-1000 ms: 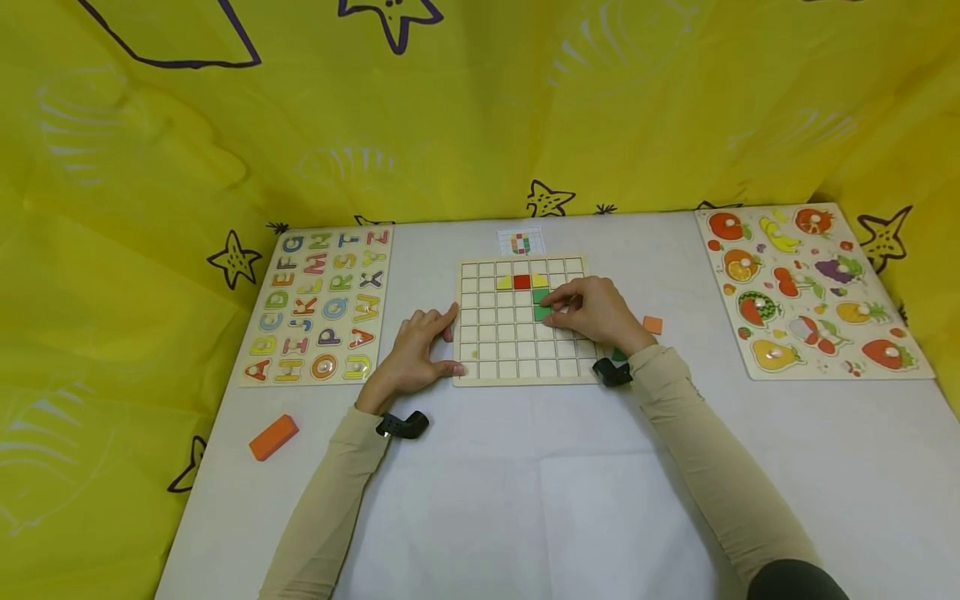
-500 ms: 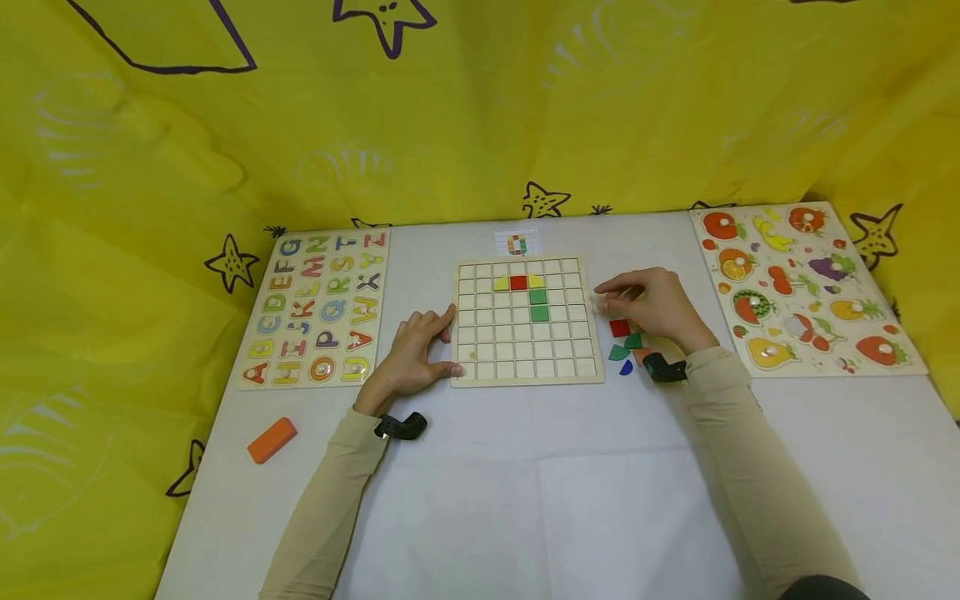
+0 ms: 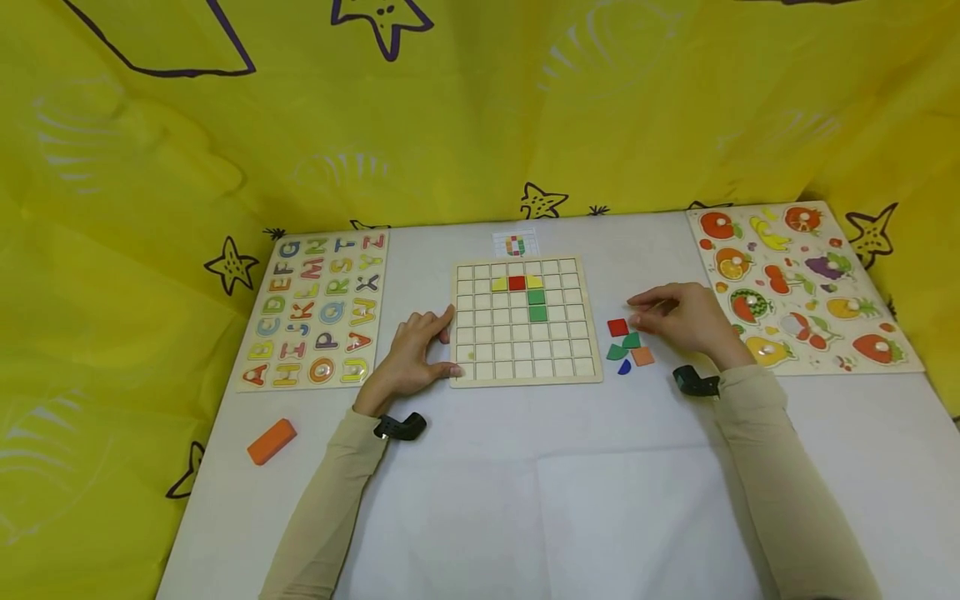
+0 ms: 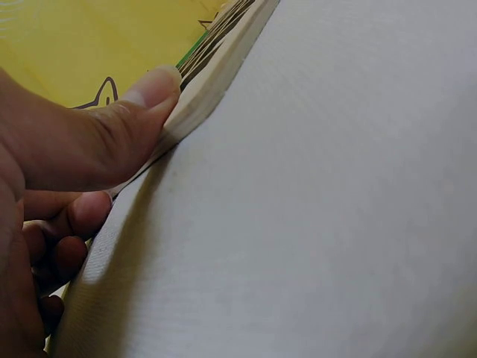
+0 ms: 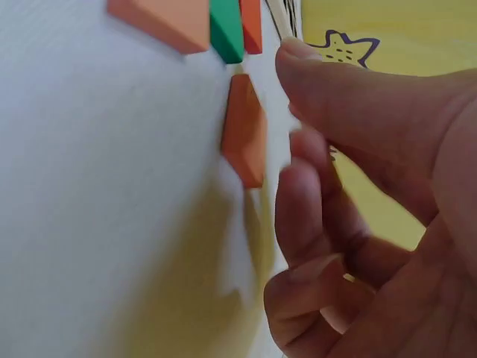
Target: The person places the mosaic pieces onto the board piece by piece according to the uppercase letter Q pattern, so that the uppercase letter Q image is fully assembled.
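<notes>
My left hand (image 3: pixel 408 358) holds the left edge of the wooden grid board (image 3: pixel 498 362), its thumb on the near corner. A red square (image 3: pixel 517 283) sits between two yellow pieces on the board, with two green squares (image 3: pixel 537 305) below at the right. Right of the board, my right hand (image 3: pixel 686 317) hovers by the loose pieces, thumb and fingers apart. Among them are a red square (image 3: pixel 617 327), green pieces (image 3: pixel 632 340), an orange square (image 3: pixel 642 357) and a blue piece (image 3: pixel 624 367). Another orange piece (image 5: pixel 246 134) lies near my right fingertips, hidden in the head view.
A small pattern card (image 3: pixel 515 243) lies behind the board. An alphabet puzzle (image 3: pixel 311 308) stands to the left, a fruit puzzle (image 3: pixel 802 287) to the right. An orange block (image 3: pixel 272 442) lies at the front left, and yellow cloth (image 3: pixel 450 125) hangs behind.
My right hand has left the green squares on the board and moved right to the loose pieces, uncovering several of them. My left hand has stayed at the board's edge.
</notes>
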Tool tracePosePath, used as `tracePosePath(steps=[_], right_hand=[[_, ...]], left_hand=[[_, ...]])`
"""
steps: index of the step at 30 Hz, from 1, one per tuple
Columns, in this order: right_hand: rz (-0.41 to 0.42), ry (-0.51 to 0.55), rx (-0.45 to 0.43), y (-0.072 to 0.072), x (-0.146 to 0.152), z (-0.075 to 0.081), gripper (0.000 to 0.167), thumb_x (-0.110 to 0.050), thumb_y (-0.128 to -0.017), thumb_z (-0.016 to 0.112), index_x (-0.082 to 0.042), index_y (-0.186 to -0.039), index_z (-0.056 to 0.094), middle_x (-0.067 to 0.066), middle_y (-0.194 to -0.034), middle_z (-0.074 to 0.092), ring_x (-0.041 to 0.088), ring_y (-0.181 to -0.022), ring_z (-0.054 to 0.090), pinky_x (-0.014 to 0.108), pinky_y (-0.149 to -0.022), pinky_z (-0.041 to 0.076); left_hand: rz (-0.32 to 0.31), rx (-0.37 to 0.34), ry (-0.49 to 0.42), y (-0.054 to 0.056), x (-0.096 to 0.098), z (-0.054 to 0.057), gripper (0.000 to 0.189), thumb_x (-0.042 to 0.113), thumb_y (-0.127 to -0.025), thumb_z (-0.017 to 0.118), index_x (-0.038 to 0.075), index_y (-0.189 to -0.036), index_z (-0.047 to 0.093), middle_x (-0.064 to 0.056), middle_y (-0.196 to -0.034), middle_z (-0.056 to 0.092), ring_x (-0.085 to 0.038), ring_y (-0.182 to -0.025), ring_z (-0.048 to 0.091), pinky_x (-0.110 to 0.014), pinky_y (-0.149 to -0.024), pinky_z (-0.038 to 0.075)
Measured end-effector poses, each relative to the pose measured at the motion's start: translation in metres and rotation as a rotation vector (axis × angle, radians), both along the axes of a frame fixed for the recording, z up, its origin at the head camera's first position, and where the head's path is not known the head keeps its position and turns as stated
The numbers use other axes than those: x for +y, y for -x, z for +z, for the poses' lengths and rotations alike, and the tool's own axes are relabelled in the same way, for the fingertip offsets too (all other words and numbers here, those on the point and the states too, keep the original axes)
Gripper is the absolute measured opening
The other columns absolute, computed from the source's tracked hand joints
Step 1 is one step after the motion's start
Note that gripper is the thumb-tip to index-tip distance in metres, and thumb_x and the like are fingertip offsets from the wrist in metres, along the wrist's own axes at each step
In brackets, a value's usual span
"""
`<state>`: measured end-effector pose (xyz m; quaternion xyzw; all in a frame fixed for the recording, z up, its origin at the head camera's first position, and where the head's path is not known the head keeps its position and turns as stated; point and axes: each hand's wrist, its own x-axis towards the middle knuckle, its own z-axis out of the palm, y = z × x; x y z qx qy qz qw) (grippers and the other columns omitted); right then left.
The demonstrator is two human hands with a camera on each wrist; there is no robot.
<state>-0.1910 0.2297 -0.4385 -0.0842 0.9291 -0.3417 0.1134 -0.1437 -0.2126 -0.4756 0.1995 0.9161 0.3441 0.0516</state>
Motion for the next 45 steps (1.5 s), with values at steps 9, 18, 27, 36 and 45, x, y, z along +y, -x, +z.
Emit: tracePosePath(steps=[9,18,27,36,45], right_hand=[[0.027,-0.046,-0.051,-0.005,0.01,-0.003,0.046,-0.031,-0.097,0.079,-0.004,-0.134,0.07,0.022,-0.123,0.07,0.035,-0.107,0.06,0.039,-0.087,0.048],[0.042,-0.04,-0.031,-0.006,0.01,-0.004,0.035,-0.027,-0.094,0.083,-0.002,-0.118,0.074,0.015,-0.103,0.069,0.028,-0.094,0.058,0.03,-0.076,0.045],[0.029,-0.028,-0.003,-0.004,0.011,-0.006,0.028,-0.026,-0.101,0.075,-0.002,-0.113,0.067,0.015,-0.102,0.068,0.026,-0.091,0.058,0.027,-0.075,0.045],[-0.01,0.026,0.042,0.001,0.006,-0.007,0.024,-0.022,-0.105,0.067,-0.007,-0.123,0.064,0.019,-0.106,0.07,0.026,-0.087,0.063,0.029,-0.074,0.048],[-0.03,0.126,0.033,0.008,-0.012,-0.001,0.031,-0.019,-0.095,0.081,-0.005,-0.122,0.076,0.017,-0.111,0.073,0.021,-0.09,0.068,0.012,-0.074,0.05]], left_hand=[[0.002,-0.002,-0.002,0.0,-0.001,0.0,0.101,0.023,-0.079,0.094,-0.002,-0.161,0.04,-0.005,-0.103,0.057,-0.024,-0.101,0.041,-0.039,-0.091,0.026],[0.0,0.011,0.007,0.001,-0.001,-0.001,0.099,0.024,-0.08,0.093,-0.002,-0.16,0.041,-0.004,-0.103,0.057,-0.023,-0.1,0.04,-0.038,-0.09,0.025],[-0.001,0.014,-0.002,0.0,-0.001,-0.001,0.1,0.024,-0.079,0.094,-0.003,-0.16,0.041,-0.004,-0.103,0.057,-0.023,-0.099,0.04,-0.037,-0.089,0.025],[-0.006,0.016,0.001,0.0,-0.002,-0.001,0.101,0.023,-0.079,0.094,-0.002,-0.16,0.041,-0.005,-0.103,0.057,-0.025,-0.102,0.042,-0.039,-0.091,0.027],[-0.01,0.009,-0.015,0.0,-0.001,0.0,0.101,0.022,-0.079,0.094,-0.002,-0.161,0.04,-0.006,-0.104,0.058,-0.025,-0.101,0.042,-0.039,-0.092,0.026]])
